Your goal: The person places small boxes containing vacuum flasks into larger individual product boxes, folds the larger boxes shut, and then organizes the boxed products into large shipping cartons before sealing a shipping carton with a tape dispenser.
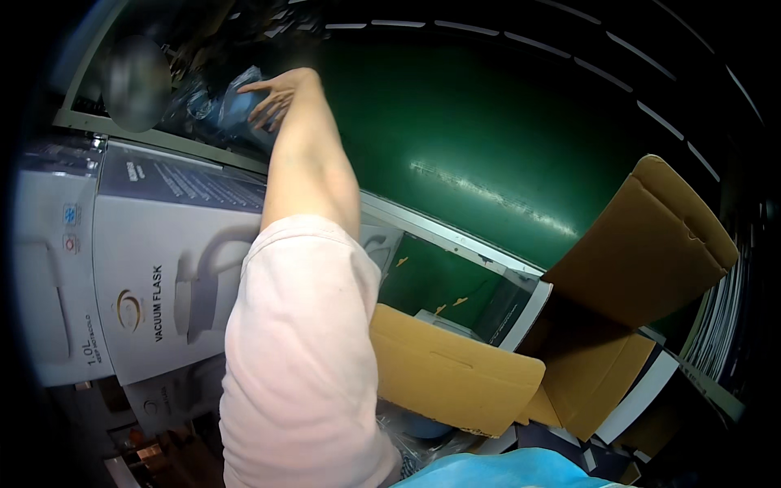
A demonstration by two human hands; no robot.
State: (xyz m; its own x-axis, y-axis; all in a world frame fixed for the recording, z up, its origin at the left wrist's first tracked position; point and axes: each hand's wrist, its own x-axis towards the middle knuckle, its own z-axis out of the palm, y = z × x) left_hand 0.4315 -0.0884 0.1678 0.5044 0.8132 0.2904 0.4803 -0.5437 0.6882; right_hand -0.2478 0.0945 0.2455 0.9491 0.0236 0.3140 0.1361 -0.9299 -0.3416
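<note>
Hands: the person's left hand (286, 88) is spread, gripping nothing visible; the right hand is outside the view, state undeterminable. Pale-blue item in clear plastic (234, 99) lies just left of the left hand; its long axis appears slanted, upper right to lower left, leading end indistinct.

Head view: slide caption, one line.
Left hand, fingers spread, beside a bluish plastic-wrapped item, beyond a large white printed cardboard box; glossy green surface alongside.

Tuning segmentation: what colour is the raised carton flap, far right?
The carton flap is plain brown; best in head view.
</note>
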